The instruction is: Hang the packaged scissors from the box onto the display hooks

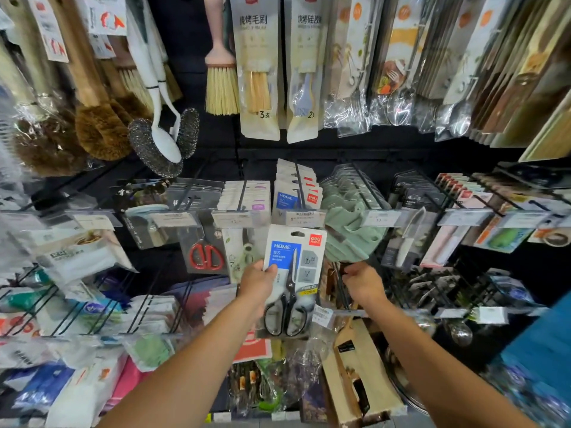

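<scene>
White-and-blue carded pack of black-handled scissors [304, 257]: long axis near upright, hang-hole end up, blades up, handles down, just below the hook of matching packs [297, 197]. Left hand [258, 284] pinches its left edge. Right hand [364, 284] curled; grip unclear.

Glossy card scissors pack [293, 261]; black metal hook [300, 186].

The middle is bright and sharp, so the words on the scissors pack [293, 257] are easy to read. The white packs [259, 66] up top look bright too. The back wall [188, 32] is dark. The plastic bags [349, 115] at the upper right shine with white glare. The edges bend outward and look smeared, most at the left side and the lower right corner.
</scene>
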